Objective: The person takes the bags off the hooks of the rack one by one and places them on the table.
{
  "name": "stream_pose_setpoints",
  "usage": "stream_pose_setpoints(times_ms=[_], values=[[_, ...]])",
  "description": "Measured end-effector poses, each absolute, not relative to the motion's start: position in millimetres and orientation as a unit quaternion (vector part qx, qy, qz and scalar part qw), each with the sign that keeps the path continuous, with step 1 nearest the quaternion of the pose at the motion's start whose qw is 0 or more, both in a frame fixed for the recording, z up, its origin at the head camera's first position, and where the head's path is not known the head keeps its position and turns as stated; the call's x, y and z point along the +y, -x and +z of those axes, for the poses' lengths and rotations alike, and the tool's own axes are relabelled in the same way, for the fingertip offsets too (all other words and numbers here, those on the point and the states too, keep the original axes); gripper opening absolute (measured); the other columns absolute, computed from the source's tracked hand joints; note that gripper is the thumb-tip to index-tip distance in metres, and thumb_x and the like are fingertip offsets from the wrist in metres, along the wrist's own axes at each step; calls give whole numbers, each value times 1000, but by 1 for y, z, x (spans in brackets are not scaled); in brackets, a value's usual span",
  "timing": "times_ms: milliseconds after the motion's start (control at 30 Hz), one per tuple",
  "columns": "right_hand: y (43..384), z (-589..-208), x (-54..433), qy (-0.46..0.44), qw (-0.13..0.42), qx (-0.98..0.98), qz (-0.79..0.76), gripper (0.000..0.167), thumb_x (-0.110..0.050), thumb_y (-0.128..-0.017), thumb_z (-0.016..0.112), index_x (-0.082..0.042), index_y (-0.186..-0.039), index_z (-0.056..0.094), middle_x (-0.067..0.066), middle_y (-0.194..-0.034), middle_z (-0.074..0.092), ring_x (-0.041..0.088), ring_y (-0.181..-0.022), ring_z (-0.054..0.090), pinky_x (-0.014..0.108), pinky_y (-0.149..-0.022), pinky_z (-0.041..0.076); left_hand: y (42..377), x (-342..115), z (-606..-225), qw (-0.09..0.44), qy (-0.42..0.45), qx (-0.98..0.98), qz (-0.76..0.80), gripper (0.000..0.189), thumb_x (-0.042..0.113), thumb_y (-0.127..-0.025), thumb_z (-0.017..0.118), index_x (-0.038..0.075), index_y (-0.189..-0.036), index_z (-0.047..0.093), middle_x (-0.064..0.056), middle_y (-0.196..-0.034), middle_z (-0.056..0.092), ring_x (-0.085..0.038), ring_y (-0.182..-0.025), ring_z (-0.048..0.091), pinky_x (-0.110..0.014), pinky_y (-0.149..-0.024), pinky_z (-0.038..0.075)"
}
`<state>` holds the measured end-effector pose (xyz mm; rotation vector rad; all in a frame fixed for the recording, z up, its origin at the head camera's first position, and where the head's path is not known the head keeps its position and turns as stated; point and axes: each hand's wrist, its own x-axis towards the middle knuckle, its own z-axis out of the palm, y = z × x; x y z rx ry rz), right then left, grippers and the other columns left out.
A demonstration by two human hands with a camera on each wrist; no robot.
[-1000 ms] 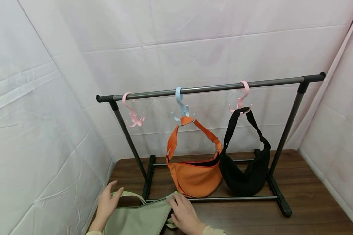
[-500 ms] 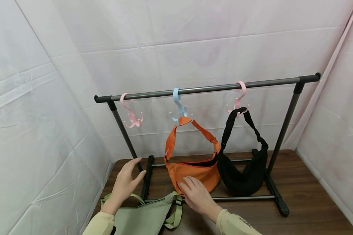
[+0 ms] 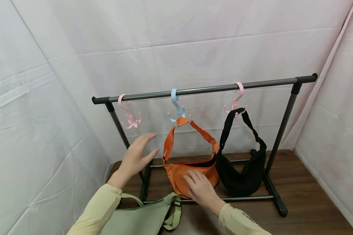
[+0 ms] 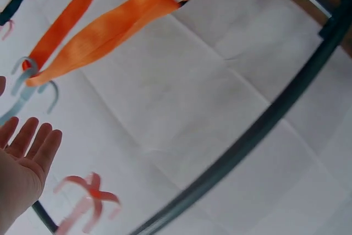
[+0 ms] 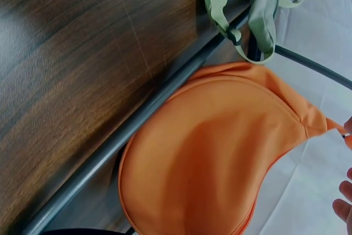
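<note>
Both your hands have come off the green bag [image 3: 136,220] within the last second, and they are now up beside the orange bag [image 5: 209,147]. Your left hand [image 3: 136,156] has climbed furthest: it is raised just left of the orange bag's strap, below the free pink hook [image 3: 131,120], fingers extended, thumb apart, nothing in its grasp. Your right hand [image 3: 201,189] has left the green bag's corner and is in front of the orange bag's body, fingers loosely bent and holding nothing. Whether a fingertip brushes the fabric or strap, I cannot tell.

The orange bag itself has not been shifted — its strap hangs over the blue hook [image 3: 179,114], its mouth gaping. The green bag lies on the table [image 3: 309,192], in front and to the left of the orange bag, its buckled strap now uncovered. The black bag [image 3: 241,181] hangs just to the right of the orange bag. For the work, I judge, this means your reach has turned to the orange bag — and no bag is in your hands.
</note>
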<state>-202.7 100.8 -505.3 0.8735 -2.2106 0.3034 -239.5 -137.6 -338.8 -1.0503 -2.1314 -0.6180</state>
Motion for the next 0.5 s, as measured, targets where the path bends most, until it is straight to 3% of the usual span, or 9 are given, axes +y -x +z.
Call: stream_pose_setpoints(times_ms=[267,500], values=[[207,-503,106,-335,361,-862,120,42,-9,-68,71,-5,-109,59,14,-110,56,27,-99,54,39,-82,48,246,-117,-309,336,436,-808,-212,48,9,-76,71,-3,-119,53,-17,-116,56,-28,-107,53,-41,-88,45],[210,-503,109,-345,381,-851,107,35,-10,-75,60,-4,-110,59,15,-111,55,29,-101,53,40,-84,47,249,-103,-289,343,458,-794,-204,47,9,-77,70,-2,-120,53,-16,-117,55,-27,-109,51,-39,-90,44]])
